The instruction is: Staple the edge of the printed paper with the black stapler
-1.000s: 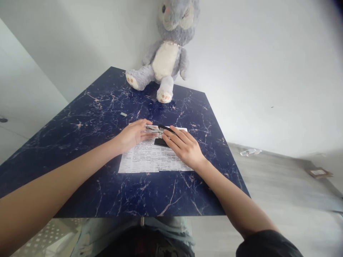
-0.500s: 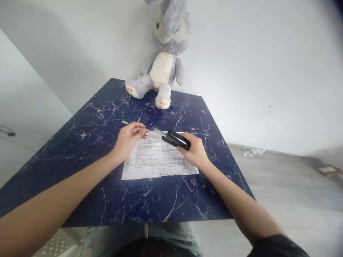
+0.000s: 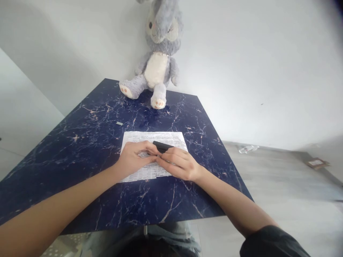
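Observation:
My right hand (image 3: 178, 164) wraps round a black stapler (image 3: 163, 146), held low over printed paper sheets (image 3: 142, 174). Its dark top shows beyond my fingers; its underside and metal parts are hidden. My left hand (image 3: 135, 157) is closed, thumb and forefinger pinching at the stapler's near left end and meeting my right fingertips. Any small piece between those left fingertips is hidden. The sheets lie side by side on the dark blue marbled table (image 3: 144, 200).
A small pale strip (image 3: 119, 123) lies on the table beyond my left hand. At the back edge sits a grey plush rabbit (image 3: 158, 71) against the wall. A clear plastic item (image 3: 248, 149) and a brown framed item (image 3: 316, 163) are on the floor at right.
My hands have come together over the paper. The stapler has turned and moved nearer me, and its silvery metal part is no longer visible, nor is the small silvery piece from my left fingertips.

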The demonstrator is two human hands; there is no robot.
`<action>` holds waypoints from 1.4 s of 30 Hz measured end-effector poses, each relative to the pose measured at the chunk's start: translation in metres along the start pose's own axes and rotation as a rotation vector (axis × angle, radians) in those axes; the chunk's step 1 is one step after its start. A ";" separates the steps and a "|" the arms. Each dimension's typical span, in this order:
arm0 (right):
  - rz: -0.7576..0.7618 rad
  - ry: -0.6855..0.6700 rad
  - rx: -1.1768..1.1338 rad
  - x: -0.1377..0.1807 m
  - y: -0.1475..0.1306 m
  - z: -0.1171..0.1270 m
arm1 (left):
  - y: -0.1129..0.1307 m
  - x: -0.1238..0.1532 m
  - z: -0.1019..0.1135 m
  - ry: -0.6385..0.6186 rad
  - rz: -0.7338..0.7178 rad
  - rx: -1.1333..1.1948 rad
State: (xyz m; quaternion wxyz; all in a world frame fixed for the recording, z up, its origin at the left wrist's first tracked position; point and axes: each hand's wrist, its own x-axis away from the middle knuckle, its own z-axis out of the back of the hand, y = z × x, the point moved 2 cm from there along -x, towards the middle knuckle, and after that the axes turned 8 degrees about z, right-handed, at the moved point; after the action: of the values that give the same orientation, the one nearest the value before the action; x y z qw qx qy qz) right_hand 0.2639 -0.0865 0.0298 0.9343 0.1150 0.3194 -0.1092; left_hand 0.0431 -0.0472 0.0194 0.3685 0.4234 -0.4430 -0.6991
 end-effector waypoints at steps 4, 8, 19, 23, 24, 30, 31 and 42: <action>0.034 0.055 0.047 0.003 0.004 0.003 | 0.002 -0.001 0.000 -0.030 -0.033 -0.014; -0.427 0.287 0.121 0.027 0.046 0.015 | -0.004 -0.012 0.022 0.277 -0.121 -0.204; -1.228 0.177 0.163 0.131 0.150 0.023 | -0.079 -0.058 0.090 0.216 0.243 -1.122; -1.144 0.222 0.223 0.102 0.128 0.020 | -0.069 -0.055 0.091 0.225 0.236 -1.119; -1.098 0.237 0.219 0.091 0.119 0.019 | -0.067 -0.054 0.091 0.227 0.233 -1.114; -0.513 0.239 0.024 0.018 0.043 0.006 | -0.052 -0.047 0.077 0.240 0.215 -0.886; -0.473 0.195 -0.021 0.010 0.034 0.002 | -0.049 -0.045 0.070 0.221 0.215 -0.768; -0.514 -0.198 -0.245 0.015 0.031 -0.030 | -0.041 -0.034 0.035 0.043 0.215 -0.252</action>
State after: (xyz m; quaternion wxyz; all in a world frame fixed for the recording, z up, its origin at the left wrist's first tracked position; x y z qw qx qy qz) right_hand 0.2667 -0.0503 0.0022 0.9096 -0.0944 0.2561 -0.3132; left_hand 0.0177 0.0078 -0.0010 0.5010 0.3389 -0.3864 -0.6963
